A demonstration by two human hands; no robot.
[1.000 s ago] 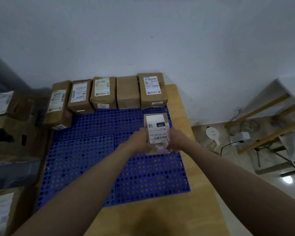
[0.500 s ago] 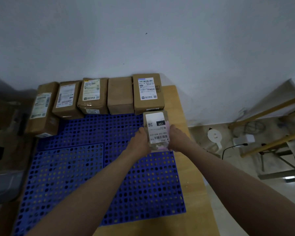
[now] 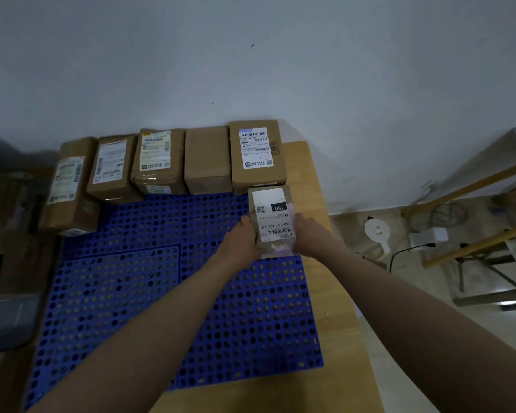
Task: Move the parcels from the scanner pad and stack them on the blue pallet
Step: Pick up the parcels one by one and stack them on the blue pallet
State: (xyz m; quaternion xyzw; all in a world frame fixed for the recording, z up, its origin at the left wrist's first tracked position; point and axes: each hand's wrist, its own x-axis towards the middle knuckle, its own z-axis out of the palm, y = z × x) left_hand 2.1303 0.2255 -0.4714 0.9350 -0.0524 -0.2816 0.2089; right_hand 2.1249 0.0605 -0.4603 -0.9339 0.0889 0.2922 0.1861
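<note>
- Both hands are on the small brown cardboard parcel with the white "15H" label (image 3: 273, 219): the left hand (image 3: 241, 244) holds its left side, the right hand (image 3: 309, 238) its right side, each grip clamped on the box.
- The parcel sits low at the far right of the perforated blue plastic pallet (image 3: 167, 293), just in front of the rightmost box in the back row of five brown parcels (image 3: 173, 162); contact with the pallet cannot be confirmed.
- Judgement: this is the placing step, starting a second row.
- Next move calls for squaring it against the back row, then letting go.
- Watch the pallet's right edge and the wooden table (image 3: 334, 278) rim beyond it; plenty of open pallet to the left.
</note>
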